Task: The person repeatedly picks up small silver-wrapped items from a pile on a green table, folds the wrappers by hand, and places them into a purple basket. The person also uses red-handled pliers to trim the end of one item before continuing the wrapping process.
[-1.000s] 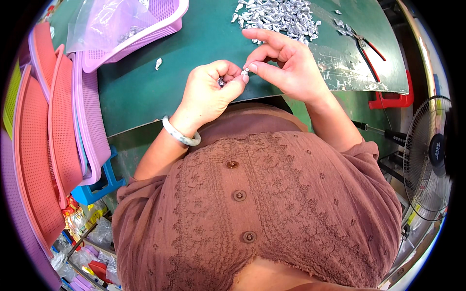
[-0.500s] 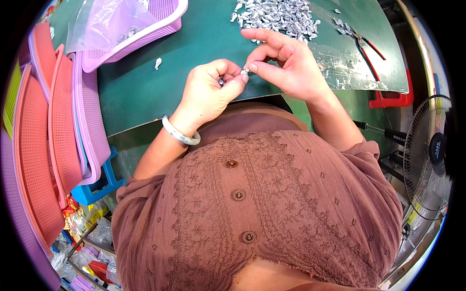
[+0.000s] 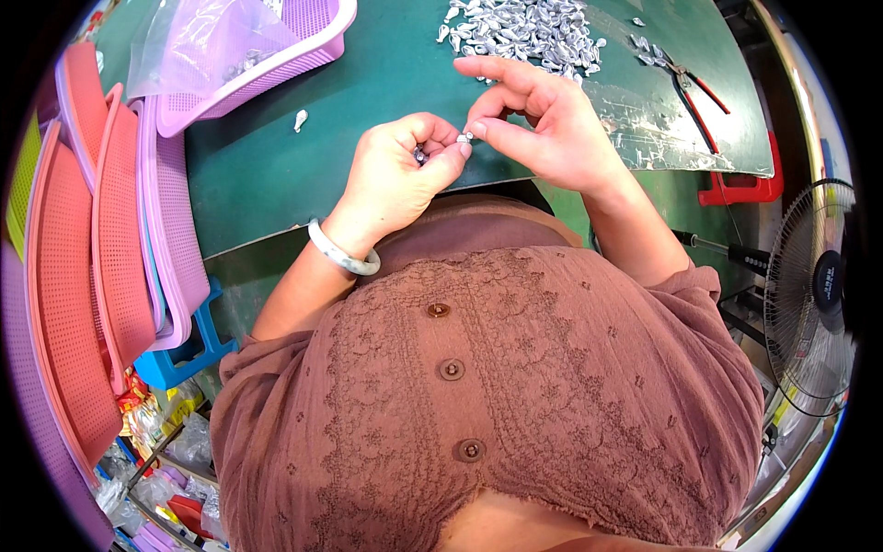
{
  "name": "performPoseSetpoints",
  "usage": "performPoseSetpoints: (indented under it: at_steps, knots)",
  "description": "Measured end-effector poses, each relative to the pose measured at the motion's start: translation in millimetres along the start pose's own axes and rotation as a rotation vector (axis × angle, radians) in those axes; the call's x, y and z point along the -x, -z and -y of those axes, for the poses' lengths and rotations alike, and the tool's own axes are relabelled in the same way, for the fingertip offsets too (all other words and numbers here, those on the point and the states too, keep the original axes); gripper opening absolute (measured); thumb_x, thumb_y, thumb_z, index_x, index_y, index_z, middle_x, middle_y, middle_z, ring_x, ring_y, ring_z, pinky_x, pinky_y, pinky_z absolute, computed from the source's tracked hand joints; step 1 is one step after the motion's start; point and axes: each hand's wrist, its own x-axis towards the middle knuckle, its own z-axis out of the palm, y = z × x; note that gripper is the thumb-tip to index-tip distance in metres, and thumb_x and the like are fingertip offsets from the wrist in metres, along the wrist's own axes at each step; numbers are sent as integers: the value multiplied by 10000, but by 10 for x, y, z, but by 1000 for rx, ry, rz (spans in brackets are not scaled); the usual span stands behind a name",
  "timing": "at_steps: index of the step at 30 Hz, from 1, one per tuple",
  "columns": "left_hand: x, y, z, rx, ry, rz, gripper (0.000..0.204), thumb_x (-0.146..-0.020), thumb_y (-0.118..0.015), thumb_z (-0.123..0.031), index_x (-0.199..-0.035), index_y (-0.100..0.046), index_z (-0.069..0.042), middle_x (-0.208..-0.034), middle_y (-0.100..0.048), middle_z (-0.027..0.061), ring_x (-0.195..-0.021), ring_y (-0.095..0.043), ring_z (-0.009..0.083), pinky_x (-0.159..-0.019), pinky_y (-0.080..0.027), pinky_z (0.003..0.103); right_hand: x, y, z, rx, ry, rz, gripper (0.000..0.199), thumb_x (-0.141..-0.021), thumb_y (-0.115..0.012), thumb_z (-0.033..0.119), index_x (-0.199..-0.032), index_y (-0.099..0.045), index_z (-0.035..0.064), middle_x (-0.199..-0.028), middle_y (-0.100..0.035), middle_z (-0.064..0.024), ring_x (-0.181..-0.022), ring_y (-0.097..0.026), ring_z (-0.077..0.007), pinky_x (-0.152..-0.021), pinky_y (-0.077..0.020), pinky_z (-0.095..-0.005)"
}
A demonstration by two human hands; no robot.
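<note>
My left hand, with a pale bangle on its wrist, is closed in a pinch on a small silver-grey piece. More silvery bits show inside its curled fingers. Opposite it, the thumb and forefinger of my right hand close on the other end of the same piece, while other fingers of that hand stick out. Just beyond the right hand lies a heap of small silver-grey teardrop-shaped pieces on the green table. A single similar piece rests apart, left of my hands.
Red-handled pliers lie at the right beside a few loose pieces. A purple basket with a clear plastic bag stands at the back left. Stacked pink and purple baskets line the left side; a fan stands at right.
Hardly anything differs. My hands stay together on the small piece, with only a slight shift of the right fingers.
</note>
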Motion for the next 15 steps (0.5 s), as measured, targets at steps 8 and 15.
performPoseSetpoints:
  at_steps: [8,15]
  knots:
    - [-2,-2,2,4,11,5,73,-773,-635,-67,-782,-604,-2,-681,-530,-48,-615,-423,16,-545,-349,165,13,16,26,27,-22,41,458,-773,-569,-32,-1214,-447,-19,-764,-581,-6,-739,-532,-56,-716,-419,-200]
    - [-9,1,49,3,-23,-11,131,-753,-646,-135,-774,-621,-8,-638,-568,-18,-572,-466,42,-523,-403,205,16,5,25,26,-16,34,457,-775,-565,-34,-1214,-442,-24,-764,-577,-3,-737,-527,-53,-702,-417,-194]
